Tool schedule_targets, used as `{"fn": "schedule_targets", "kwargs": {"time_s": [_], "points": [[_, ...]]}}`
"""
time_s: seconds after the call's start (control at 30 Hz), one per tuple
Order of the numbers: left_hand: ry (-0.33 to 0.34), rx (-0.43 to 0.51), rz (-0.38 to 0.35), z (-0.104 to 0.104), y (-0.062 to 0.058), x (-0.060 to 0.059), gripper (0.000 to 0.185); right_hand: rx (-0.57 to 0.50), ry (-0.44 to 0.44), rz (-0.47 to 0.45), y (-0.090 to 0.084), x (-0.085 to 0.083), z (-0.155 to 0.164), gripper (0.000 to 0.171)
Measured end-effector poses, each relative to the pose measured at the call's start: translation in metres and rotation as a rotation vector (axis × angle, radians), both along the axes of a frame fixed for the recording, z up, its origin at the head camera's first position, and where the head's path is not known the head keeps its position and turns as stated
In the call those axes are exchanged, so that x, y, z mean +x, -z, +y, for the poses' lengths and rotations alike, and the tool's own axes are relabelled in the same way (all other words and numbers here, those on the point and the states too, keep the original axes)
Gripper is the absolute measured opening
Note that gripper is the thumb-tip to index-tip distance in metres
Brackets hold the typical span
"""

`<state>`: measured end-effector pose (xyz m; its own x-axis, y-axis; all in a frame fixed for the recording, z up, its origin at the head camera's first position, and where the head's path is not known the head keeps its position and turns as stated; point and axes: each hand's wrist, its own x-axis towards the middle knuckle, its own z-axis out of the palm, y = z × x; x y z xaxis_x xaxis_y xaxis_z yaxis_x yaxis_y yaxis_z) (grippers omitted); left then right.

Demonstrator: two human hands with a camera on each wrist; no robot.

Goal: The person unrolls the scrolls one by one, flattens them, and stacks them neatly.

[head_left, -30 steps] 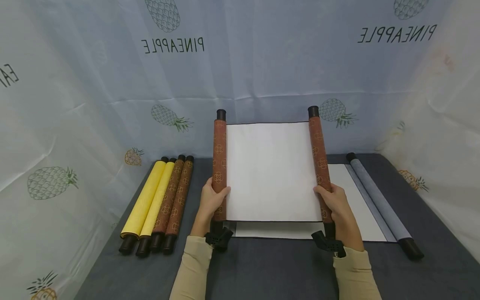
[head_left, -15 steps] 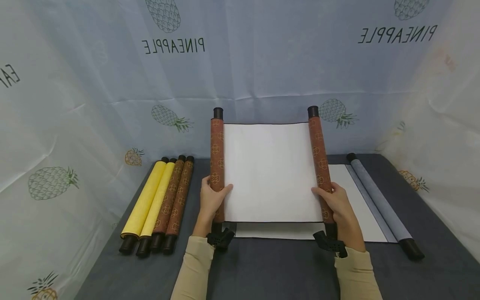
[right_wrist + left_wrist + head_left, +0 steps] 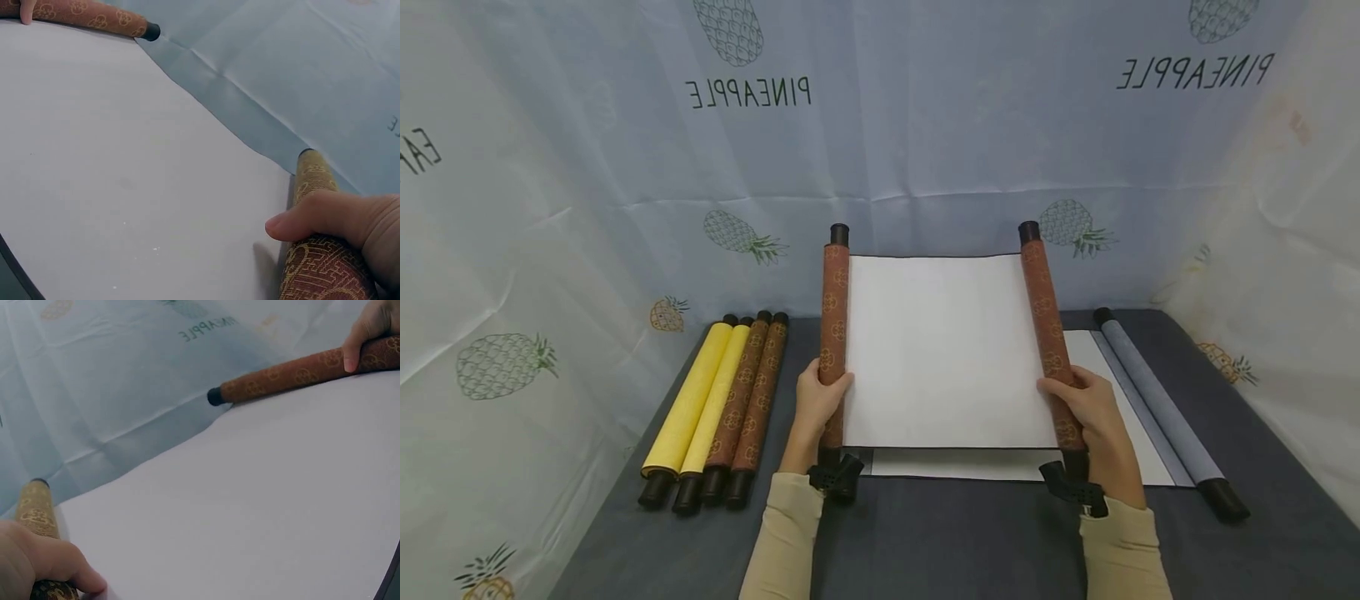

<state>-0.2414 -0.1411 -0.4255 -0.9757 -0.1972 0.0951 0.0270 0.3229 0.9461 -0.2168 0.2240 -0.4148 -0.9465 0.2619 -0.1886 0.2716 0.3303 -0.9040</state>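
Head view: brown-rollered white scroll [image 3: 943, 350]

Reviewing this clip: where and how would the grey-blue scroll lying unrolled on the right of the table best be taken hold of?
Probably by its rolled grey-blue roller, gripped mid-length from above and from the right, where dark table lies bare. It is a firm cylinder with black end caps, while the white sheet beside it lies flat and partly under the brown patterned scroll that the left hand and right hand hold.

On the dark grey tabletop [image 3: 962, 542], you see four rolled scrolls [image 3: 718, 408], two yellow, two brown, lying at its left. An unrolled white scroll with a grey-blue roller [image 3: 1157, 408] lies at its right.
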Motion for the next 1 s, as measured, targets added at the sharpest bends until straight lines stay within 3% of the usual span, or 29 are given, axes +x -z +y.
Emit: {"fn": "schedule_targets", "kwargs": {"time_s": [0.17,0.3,0.47,0.73,1.0], "points": [[-0.006,-0.026,0.034,-0.0019,-0.0002,0.0002,0.041,0.028,-0.025,-0.013,-0.0026,0.0002,0.0011,0.072],[0.001,-0.038,0.045,-0.0031,-0.0011,0.001,0.048,0.032,-0.058,-0.048,-0.0035,-0.0008,-0.0004,0.073],[0.004,0.007,0.028,-0.0001,-0.0012,-0.0005,0.061,0.02,-0.009,-0.045,-0.0031,-0.0018,-0.0031,0.075],[-0.043,0.02,0.014,0.0014,-0.0021,-0.0005,0.057,0.036,0.04,-0.077,-0.0004,-0.0014,-0.0004,0.091],[-0.052,0.028,-0.022,-0.0041,-0.002,-0.0017,0.083,0.035,0.035,-0.072,-0.0014,0.0005,0.0038,0.084]]}}
